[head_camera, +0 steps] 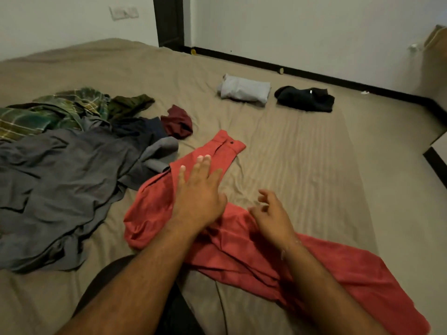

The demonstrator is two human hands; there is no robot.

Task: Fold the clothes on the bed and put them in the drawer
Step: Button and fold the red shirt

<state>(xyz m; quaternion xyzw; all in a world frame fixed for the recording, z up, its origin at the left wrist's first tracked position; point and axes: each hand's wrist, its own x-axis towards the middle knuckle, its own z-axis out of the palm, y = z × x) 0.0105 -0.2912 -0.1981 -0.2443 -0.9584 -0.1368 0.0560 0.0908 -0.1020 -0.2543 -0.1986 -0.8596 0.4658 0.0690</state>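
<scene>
Left hand [197, 192] flat with straight fingers on red shirt [242, 247], right hand [272, 213] loosely curled, empty, on tan bed [314, 165]

Both forearms leave the lower edge of the view. The left hand [198, 189] covers part of the red shirt [242, 245], whose lower right end reaches the frame's corner. The right hand [272, 213] is motion-blurred, so its finger contact with the cloth cannot be told. The grey garment [60, 189] and plaid shirt [36, 117] are cut off at the left edge. A brown object [435, 39] at the right edge shows only partly.
</scene>
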